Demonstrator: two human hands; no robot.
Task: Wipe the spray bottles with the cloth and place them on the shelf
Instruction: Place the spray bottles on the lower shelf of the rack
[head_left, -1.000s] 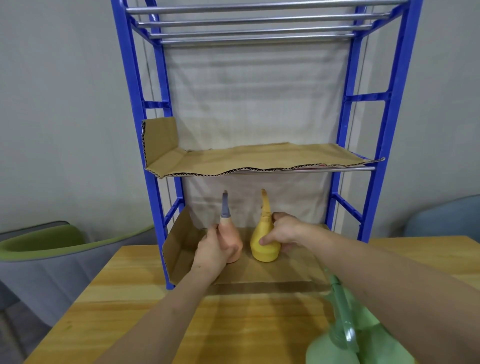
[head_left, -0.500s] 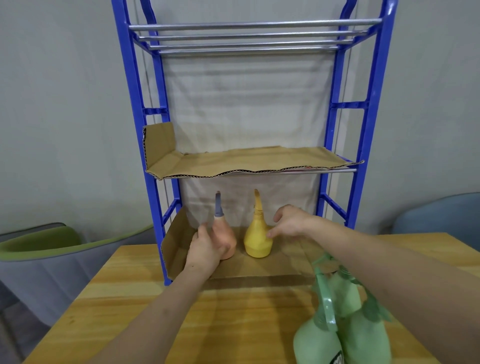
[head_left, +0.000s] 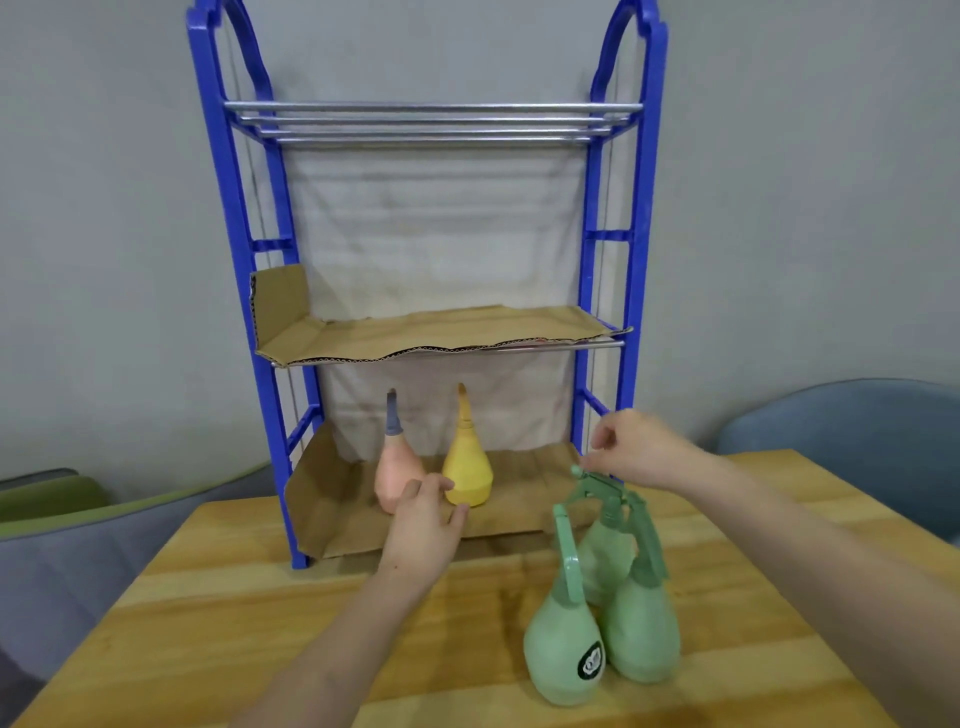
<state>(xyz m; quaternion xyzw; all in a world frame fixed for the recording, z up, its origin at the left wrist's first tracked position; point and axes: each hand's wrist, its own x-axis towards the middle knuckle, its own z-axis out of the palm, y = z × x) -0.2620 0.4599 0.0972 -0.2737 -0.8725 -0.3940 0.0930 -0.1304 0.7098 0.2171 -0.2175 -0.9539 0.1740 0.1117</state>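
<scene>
Fingers (head_left: 435, 486) of my left hand (head_left: 421, 525) are loose and slightly spread, holding nothing. Their tips sit just in front of the bases of the pink bottle (head_left: 396, 475) and the yellow bottle (head_left: 467, 467); whether they brush either one I cannot tell. Both bottles stand upright, side by side, on the cardboard liner (head_left: 332, 504) on the lowest tier of the shelf (head_left: 236, 260). They are set toward the left, which I judge leaves room on the right for more.

My right hand (head_left: 641, 449) hangs with fingers lightly curled and empty, just above the trigger head of the rear green bottle (head_left: 602, 545). Two more green bottles (head_left: 563, 649) stand in front of it on the surface (head_left: 260, 623), all three clustered close. No wiping cloth shows.

A second ago my left fingers were wrapped round the pink bottle and my right held the yellow one. Now both have let go and drawn back, the right toward the green ones
</scene>
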